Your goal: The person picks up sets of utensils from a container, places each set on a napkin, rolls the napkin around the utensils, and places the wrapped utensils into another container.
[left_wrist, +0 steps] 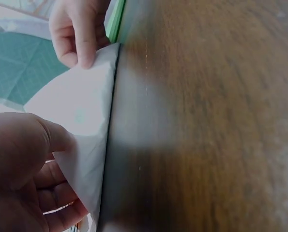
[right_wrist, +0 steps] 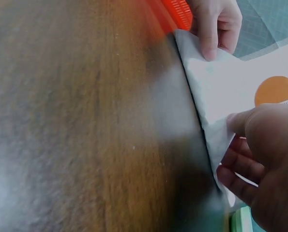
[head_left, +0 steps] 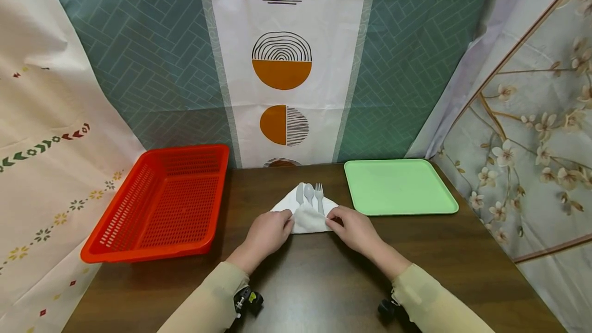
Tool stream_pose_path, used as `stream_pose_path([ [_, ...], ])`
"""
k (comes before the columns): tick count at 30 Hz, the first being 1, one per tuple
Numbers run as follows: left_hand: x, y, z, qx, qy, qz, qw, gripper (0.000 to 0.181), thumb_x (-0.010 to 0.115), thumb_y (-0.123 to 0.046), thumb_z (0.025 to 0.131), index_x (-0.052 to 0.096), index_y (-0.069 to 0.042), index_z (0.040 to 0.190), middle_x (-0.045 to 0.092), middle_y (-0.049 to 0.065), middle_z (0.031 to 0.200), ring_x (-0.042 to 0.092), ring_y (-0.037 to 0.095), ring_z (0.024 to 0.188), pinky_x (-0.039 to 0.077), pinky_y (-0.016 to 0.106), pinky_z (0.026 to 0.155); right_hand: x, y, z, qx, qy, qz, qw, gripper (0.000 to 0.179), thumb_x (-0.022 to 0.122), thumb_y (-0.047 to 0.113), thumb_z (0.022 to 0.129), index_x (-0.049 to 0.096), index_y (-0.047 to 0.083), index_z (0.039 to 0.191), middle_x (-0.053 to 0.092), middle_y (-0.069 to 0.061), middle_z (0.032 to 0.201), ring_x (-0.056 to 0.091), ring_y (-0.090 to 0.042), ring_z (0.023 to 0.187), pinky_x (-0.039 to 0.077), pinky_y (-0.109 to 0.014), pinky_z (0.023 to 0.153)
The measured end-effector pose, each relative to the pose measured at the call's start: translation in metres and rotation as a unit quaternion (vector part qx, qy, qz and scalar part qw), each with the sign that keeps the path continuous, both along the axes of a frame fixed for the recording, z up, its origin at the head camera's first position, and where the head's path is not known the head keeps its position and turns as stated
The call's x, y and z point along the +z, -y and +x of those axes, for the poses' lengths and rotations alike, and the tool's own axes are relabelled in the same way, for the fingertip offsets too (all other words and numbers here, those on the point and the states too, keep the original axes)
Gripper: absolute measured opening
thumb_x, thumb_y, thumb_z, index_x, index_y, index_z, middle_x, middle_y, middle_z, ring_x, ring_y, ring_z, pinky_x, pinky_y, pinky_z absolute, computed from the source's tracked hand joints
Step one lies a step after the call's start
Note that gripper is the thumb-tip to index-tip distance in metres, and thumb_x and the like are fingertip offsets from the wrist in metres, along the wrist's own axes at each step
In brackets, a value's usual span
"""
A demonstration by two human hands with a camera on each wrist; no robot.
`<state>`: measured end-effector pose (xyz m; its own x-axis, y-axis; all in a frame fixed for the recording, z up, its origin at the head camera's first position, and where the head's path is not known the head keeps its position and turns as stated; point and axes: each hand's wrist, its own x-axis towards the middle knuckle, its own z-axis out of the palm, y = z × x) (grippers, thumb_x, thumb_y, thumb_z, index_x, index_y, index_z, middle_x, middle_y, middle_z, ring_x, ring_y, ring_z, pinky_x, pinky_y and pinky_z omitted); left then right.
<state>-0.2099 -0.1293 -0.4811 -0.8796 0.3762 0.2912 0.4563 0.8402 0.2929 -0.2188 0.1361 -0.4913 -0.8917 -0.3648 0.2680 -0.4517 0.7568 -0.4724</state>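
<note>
A white napkin [head_left: 311, 224] lies on the table with its front edge folded up over the handles of a grey-white plastic knife [head_left: 299, 194], spoon [head_left: 309, 192] and fork [head_left: 319, 195]. Their upper ends stick out side by side; the lower parts are hidden under the fold. My left hand [head_left: 268, 230] pinches the napkin's left side between thumb and fingers. On the opposite side, my right hand [head_left: 352, 227] does likewise. In the left wrist view the left thumb lies on top of the napkin [left_wrist: 88, 96], with the fingers beneath; the right wrist view shows the right thumb similarly placed.
To the left stands a red plastic basket [head_left: 180, 209] with slotted walls. A light green tray [head_left: 400, 187] lies at the back right. Patterned cloth [head_left: 282, 91] hangs behind the brown wooden table [head_left: 314, 281], with more cloth along both sides.
</note>
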Motion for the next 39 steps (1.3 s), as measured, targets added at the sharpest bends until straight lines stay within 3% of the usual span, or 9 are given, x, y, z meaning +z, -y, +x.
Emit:
stream_pose_path([
  [6, -0.001, -0.002, -0.007, 0.029, 0.004, 0.001, 0.9996, 0.039, 0.072, -0.013, 0.104, 0.051, -0.018, 0.072, 0.041, -0.004, 0.059, 0.045, 0.019, 0.057, 0.04, 0.038, 0.057, 0.0, 0.005, -0.006, -0.031, 0.022, 0.011, 0.9992, 0.012, 0.078, 0.019, 0.104, 0.073, 0.022, 0.093, 0.063, 0.012, 0.079, 0.056, -0.011, 0.072, 0.049, -0.036, 0.069],
  [14, -0.009, -0.003, -0.019, 0.047, 0.026, 0.004, 0.9986, 0.024, 0.074, -0.014, 0.103, 0.067, -0.012, 0.081, 0.063, 0.0, 0.069, 0.056, 0.021, 0.061, 0.05, 0.043, 0.061, -0.004, 0.005, -0.009, -0.026, 0.006, 0.013, 0.9996, 0.009, 0.076, 0.017, 0.102, 0.073, 0.017, 0.094, 0.065, 0.009, 0.077, 0.056, -0.013, 0.069, 0.049, -0.04, 0.065],
  [18, -0.033, 0.002, -0.036, 0.045, 0.011, -0.004, 0.9989, 0.02, 0.075, -0.018, 0.103, 0.07, -0.014, 0.083, 0.068, 0.0, 0.072, 0.059, 0.021, 0.062, 0.05, 0.046, 0.059, -0.005, 0.006, -0.013, -0.03, 0.017, 0.029, 0.999, 0.01, 0.075, 0.017, 0.104, 0.073, 0.016, 0.094, 0.065, 0.007, 0.077, 0.056, -0.014, 0.069, 0.049, -0.039, 0.066],
  [26, -0.064, 0.005, -0.058, 0.048, 0.0, -0.022, 0.9986, 0.023, 0.073, -0.022, 0.105, 0.067, -0.015, 0.084, 0.066, 0.002, 0.069, 0.061, 0.024, 0.06, 0.049, 0.046, 0.055, -0.001, 0.012, -0.014, -0.054, 0.045, 0.061, 0.9957, 0.011, 0.075, 0.016, 0.105, 0.072, 0.017, 0.095, 0.063, 0.007, 0.076, 0.055, -0.015, 0.07, 0.049, -0.038, 0.068],
  [28, -0.077, 0.007, -0.066, 0.052, -0.017, -0.029, 0.9981, 0.023, 0.074, -0.024, 0.104, 0.067, -0.016, 0.083, 0.064, 0.0, 0.067, 0.059, 0.021, 0.057, 0.047, 0.043, 0.052, 0.0, 0.012, -0.014, -0.053, 0.042, 0.061, 0.9958, 0.011, 0.075, 0.016, 0.105, 0.072, 0.017, 0.095, 0.063, 0.007, 0.076, 0.056, -0.014, 0.07, 0.049, -0.038, 0.067],
  [31, -0.086, 0.008, -0.072, 0.056, -0.034, -0.034, 0.9973, 0.024, 0.077, -0.024, 0.101, 0.065, -0.016, 0.082, 0.061, -0.001, 0.065, 0.055, 0.019, 0.055, 0.044, 0.04, 0.05, 0.0, 0.011, -0.014, -0.05, 0.041, 0.055, 0.9964, 0.011, 0.076, 0.017, 0.105, 0.072, 0.016, 0.094, 0.064, 0.007, 0.077, 0.056, -0.014, 0.07, 0.05, -0.038, 0.067],
  [34, -0.085, 0.007, -0.07, 0.052, -0.045, -0.038, 0.9969, 0.022, 0.078, -0.023, 0.1, 0.065, -0.015, 0.084, 0.062, 0.0, 0.065, 0.056, 0.02, 0.055, 0.045, 0.04, 0.05, -0.001, 0.01, -0.014, -0.044, 0.039, 0.043, 0.9973, 0.012, 0.077, 0.017, 0.104, 0.071, 0.015, 0.093, 0.063, 0.006, 0.075, 0.056, -0.015, 0.069, 0.049, -0.039, 0.066],
  [36, -0.065, 0.003, -0.058, 0.053, -0.03, -0.044, 0.9972, 0.02, 0.078, -0.023, 0.101, 0.066, -0.013, 0.088, 0.063, 0.002, 0.068, 0.059, 0.022, 0.058, 0.048, 0.043, 0.052, -0.009, 0.007, -0.018, -0.031, 0.025, 0.03, 0.9988, 0.015, 0.078, 0.021, 0.105, 0.069, 0.016, 0.094, 0.061, 0.007, 0.074, 0.054, -0.014, 0.068, 0.047, -0.038, 0.064],
  [39, -0.032, -0.005, -0.037, 0.059, -0.004, -0.06, 0.9965, 0.016, 0.076, -0.02, 0.103, 0.068, -0.008, 0.096, 0.068, 0.007, 0.075, 0.065, 0.028, 0.065, 0.054, 0.047, 0.058, -0.008, 0.008, -0.016, -0.032, 0.023, 0.027, 0.9989, 0.018, 0.079, 0.021, 0.103, 0.064, 0.016, 0.096, 0.059, 0.007, 0.073, 0.053, -0.014, 0.066, 0.046, -0.037, 0.062],
])
